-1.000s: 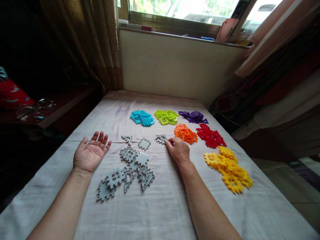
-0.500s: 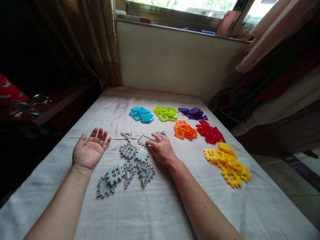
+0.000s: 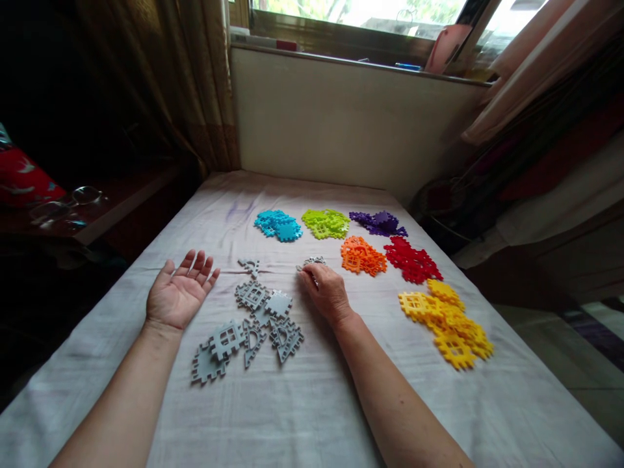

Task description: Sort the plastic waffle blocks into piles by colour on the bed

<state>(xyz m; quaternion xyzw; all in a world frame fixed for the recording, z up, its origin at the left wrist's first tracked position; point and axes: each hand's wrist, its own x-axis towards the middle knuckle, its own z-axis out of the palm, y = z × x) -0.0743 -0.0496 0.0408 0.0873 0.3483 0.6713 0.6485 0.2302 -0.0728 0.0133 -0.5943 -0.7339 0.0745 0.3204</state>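
Note:
My left hand (image 3: 179, 292) rests palm up on the sheet, fingers spread and holding nothing. With fingers curled and tips down, my right hand (image 3: 325, 292) grips a grey interlocking tile (image 3: 299, 268), mostly hidden under the fingers. Just behind it, a small grey pile (image 3: 314, 260) is partly covered by the hand. Between my hands lie loose grey toothed pieces: a window tile (image 3: 227, 339), a square tile (image 3: 279, 303), a triangle piece (image 3: 286, 338) and a small curved piece (image 3: 251, 265).
Sorted piles stand farther back: blue (image 3: 277, 225), lime green (image 3: 325, 223), purple (image 3: 380, 223), orange (image 3: 361, 255) and red (image 3: 413, 259). Yellow pieces (image 3: 451, 322) lie at the right. Eyeglasses (image 3: 88, 195) sit on a dark side table; a wall (image 3: 312, 117) bounds the far edge.
The grey square tile beside my right fingertips has left its spot. My right hand has moved right with its fingers closed, up to the small grey pile. My left hand stays palm up.

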